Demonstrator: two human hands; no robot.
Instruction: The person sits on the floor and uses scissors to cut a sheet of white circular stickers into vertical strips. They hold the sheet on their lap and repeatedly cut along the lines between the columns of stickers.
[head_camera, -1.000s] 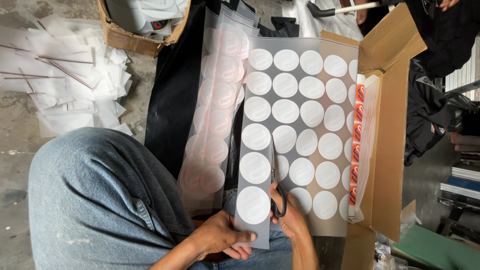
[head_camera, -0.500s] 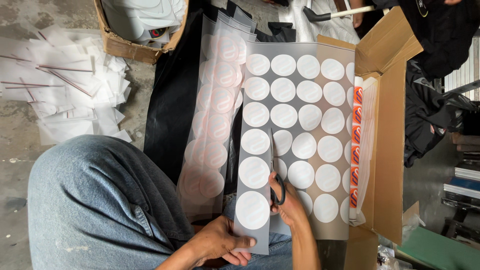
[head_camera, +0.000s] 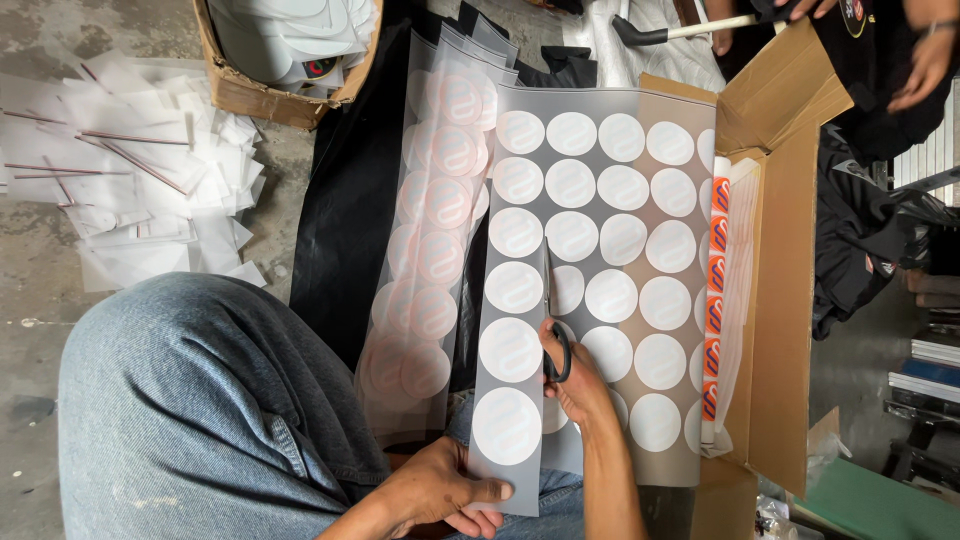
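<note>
Scissors (head_camera: 552, 330) with black handles, held closed-fisted in the right hand (head_camera: 578, 385), slice up the grey translucent sheet of white round stickers (head_camera: 600, 270); the left hand (head_camera: 440, 490) pinches that sheet's near corner, beside the scissors.

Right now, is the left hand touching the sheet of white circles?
Touching. The head view shows the left hand pinching the near bottom edge of the sheet of white circles, thumb on top.

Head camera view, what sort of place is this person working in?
Probably a small print or garment-transfer workshop, worked on the floor. The right hand runs scissors up a film sheet of white round decals, paper offcuts litter the concrete, and cardboard boxes hold more strips.
</note>
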